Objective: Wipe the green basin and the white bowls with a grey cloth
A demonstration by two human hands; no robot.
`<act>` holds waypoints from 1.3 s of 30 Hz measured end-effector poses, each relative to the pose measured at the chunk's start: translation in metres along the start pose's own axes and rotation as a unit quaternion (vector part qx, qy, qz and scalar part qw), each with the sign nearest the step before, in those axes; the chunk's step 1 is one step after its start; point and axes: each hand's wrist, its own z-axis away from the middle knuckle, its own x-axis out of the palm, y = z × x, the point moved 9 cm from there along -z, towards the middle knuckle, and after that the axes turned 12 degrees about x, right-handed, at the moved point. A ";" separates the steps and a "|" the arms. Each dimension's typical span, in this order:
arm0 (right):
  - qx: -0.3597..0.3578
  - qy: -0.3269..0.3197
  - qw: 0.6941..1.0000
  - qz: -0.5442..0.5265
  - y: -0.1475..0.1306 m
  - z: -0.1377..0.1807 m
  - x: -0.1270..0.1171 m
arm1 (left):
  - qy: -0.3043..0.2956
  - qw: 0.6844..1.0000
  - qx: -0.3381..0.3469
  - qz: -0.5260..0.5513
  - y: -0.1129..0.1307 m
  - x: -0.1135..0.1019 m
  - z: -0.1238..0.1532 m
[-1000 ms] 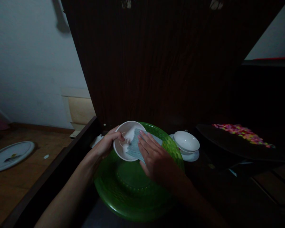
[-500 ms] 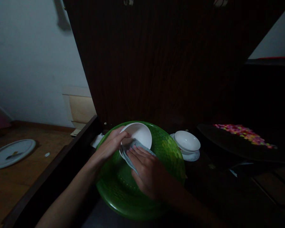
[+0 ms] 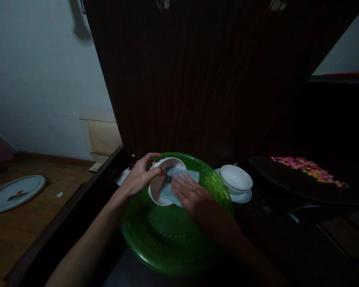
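Note:
My left hand (image 3: pixel 138 178) grips the rim of a small white bowl (image 3: pixel 157 187), tilted on its side so its opening faces right. With fingers pressed together, my right hand (image 3: pixel 191 194) pushes a pale blue-grey cloth (image 3: pixel 179 177) into that bowl. Both hands work above a large green plastic basin (image 3: pixel 173 235) that stands on a dark surface.
A stack of white bowls on a saucer (image 3: pixel 236 180) sits just right of the basin. Further right lies a dark tray with a colourful patterned strip (image 3: pixel 308 169). A dark wooden cabinet (image 3: pixel 197 79) rises behind. On the wooden floor at the left rests a white plate (image 3: pixel 14 193).
The bowl has been turned from facing away and up to lying on its side. My right hand has shifted with the cloth from the bowl's lower edge to inside it.

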 end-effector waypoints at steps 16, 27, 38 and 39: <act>0.059 -0.028 0.978 -0.197 -0.031 -0.007 -0.013 | 0.054 0.998 0.019 0.032 0.008 0.001 0.003; 0.036 0.026 0.999 -0.014 -0.009 -0.007 -0.011 | 0.037 0.991 0.015 0.127 0.000 0.001 0.000; -0.009 0.015 1.000 -0.005 -0.004 -0.002 -0.012 | 0.026 0.998 0.049 -0.042 0.010 -0.001 -0.001; -0.005 0.017 1.000 -0.017 -0.007 -0.003 -0.012 | 0.027 0.996 0.057 -0.056 0.012 -0.002 -0.001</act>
